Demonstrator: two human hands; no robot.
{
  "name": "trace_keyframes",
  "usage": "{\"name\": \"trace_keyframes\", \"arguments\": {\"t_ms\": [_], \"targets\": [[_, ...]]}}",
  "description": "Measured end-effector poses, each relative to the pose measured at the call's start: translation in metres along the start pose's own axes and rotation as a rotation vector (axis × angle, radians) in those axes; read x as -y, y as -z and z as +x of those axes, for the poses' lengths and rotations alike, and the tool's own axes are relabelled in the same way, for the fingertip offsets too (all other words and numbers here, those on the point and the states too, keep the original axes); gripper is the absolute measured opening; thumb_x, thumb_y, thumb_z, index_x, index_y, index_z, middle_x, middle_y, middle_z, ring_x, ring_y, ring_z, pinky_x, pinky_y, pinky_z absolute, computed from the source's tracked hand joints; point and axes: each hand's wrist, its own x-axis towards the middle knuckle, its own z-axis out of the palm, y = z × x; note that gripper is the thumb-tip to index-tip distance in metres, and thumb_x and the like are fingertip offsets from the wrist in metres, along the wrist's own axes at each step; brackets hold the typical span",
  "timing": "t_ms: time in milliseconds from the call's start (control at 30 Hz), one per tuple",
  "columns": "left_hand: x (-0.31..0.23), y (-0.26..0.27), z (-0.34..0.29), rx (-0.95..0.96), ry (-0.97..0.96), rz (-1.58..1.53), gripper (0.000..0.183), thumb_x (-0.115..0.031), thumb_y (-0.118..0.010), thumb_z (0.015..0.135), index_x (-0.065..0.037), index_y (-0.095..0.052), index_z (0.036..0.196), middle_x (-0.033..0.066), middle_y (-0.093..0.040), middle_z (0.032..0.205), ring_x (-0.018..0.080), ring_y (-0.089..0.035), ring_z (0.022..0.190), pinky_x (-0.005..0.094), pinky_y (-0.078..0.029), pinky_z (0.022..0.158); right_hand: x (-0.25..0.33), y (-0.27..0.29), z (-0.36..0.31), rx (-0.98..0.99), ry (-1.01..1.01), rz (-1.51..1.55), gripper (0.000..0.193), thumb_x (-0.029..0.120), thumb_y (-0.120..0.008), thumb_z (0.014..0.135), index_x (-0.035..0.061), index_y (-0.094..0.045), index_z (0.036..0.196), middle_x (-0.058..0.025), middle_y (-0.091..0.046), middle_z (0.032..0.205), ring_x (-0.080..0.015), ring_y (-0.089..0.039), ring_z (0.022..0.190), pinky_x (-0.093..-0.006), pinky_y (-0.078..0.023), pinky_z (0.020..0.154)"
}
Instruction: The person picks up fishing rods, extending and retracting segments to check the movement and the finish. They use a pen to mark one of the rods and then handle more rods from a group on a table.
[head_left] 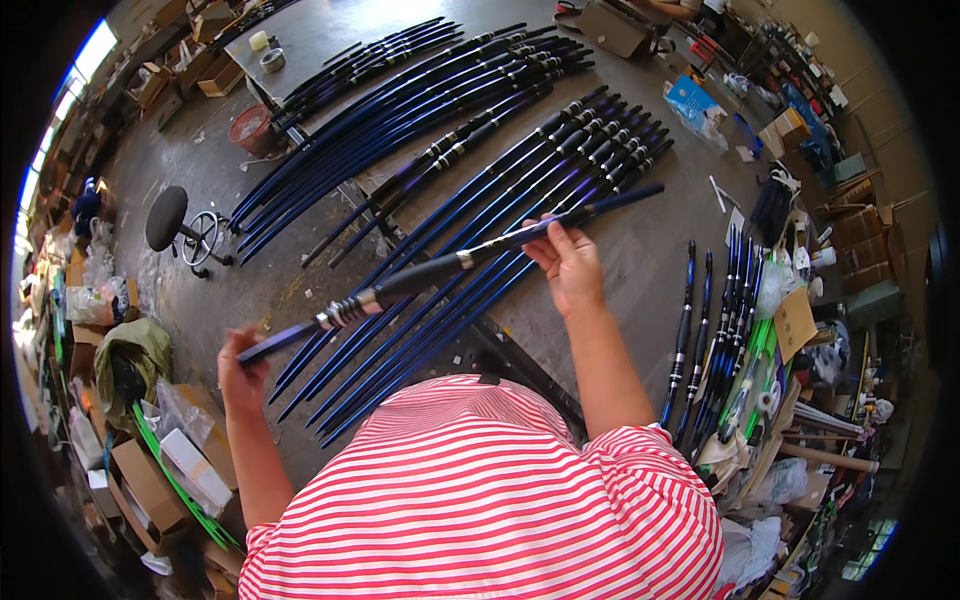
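Observation:
A dark blue fishing rod with a black grip and silver rings is held slantwise in front of my chest. My left hand is closed at its lower left end, fingers partly hidden and slightly blurred. Higher along the shaft, my right hand pinches it between thumb and fingers. Under it lies a row of similar blue rods, side by side on the grey table, their thin ends jutting past the near edge. Two more rods lie beyond that row, with a larger bundle farther back.
Several rods stand close together at the right, beside green strips and plastic bags. A round stool and a red bucket stand on the floor at left. Cardboard boxes crowd the lower left. An open carton sits at the back.

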Motion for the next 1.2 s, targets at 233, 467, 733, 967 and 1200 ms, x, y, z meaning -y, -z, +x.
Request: {"name": "trace_keyframes", "arguments": {"t_ms": [233, 467, 733, 967, 1200], "targets": [[0.026, -0.058, 0.013, 0.128, -0.105, -0.375, 0.034, -0.029, -0.043, 0.091, 0.000, -0.047, 0.109, 0.0202, -0.050, 0.117, 0.0272, -0.054, 0.102, 0.0345, -0.050, 0.081, -0.050, -0.029, -0.032, 0.164, -0.191, 0.050, 0.020, 0.018, -0.058, 0.083, 0.0021, -0.057, 0.096, -0.0129, -0.063, 0.091, -0.0234, -0.063, 0.084, -0.0336, -0.052, 0.075], [0.014, -0.030, 0.012, 0.021, -0.122, -0.351, 0.030, -0.025, -0.043, 0.091, -0.001, -0.047, 0.107, 0.0226, -0.051, 0.114, 0.0300, -0.056, 0.100, 0.0425, -0.050, 0.082, 0.000, 0.040, -0.006, -0.057, 0.250, 0.129, 0.055, 0.034, -0.064, 0.077, 0.0073, -0.041, 0.120, -0.0146, -0.054, 0.106, -0.0203, -0.055, 0.093, -0.0362, -0.048, 0.081], [-0.038, -0.043, 0.017, 0.113, -0.181, -0.126, 0.038, -0.029, -0.044, 0.091, 0.001, -0.044, 0.114, 0.0215, -0.052, 0.112, 0.0276, -0.058, 0.095, 0.0368, -0.052, 0.079, 0.009, 0.025, -0.026, 0.728, -0.351, -0.931, 0.035, 0.033, -0.058, 0.084, 0.0041, -0.059, 0.064, 0.0056, -0.047, 0.052, -0.0035, -0.041, 0.049, -0.0204, -0.033, 0.045], [-0.058, -0.162, 0.002, 0.429, -0.409, -0.139, 0.048, -0.041, -0.035, 0.092, 0.000, -0.049, 0.113, 0.0166, -0.057, 0.107, 0.0270, -0.052, 0.106, 0.0397, -0.042, 0.089, -0.027, -0.032, -0.056, 0.794, -0.245, -0.406, 0.043, 0.039, -0.051, 0.087, 0.0070, -0.049, 0.059, 0.0049, -0.040, 0.052, -0.0035, -0.032, 0.046, -0.0196, -0.023, 0.042], [0.042, -0.234, -0.028, 0.426, 0.593, -0.699, 0.042, -0.041, -0.036, 0.092, -0.004, -0.054, 0.101, 0.0094, -0.058, 0.099, 0.0233, -0.052, 0.102, 0.0379, -0.039, 0.091, -0.027, -0.109, -0.056, 0.697, 0.456, -0.475, 0.032, 0.033, -0.054, 0.086, 0.0031, -0.050, 0.075, -0.0007, -0.049, 0.063, -0.0094, -0.044, 0.055, -0.0216, -0.034, 0.050]]}}
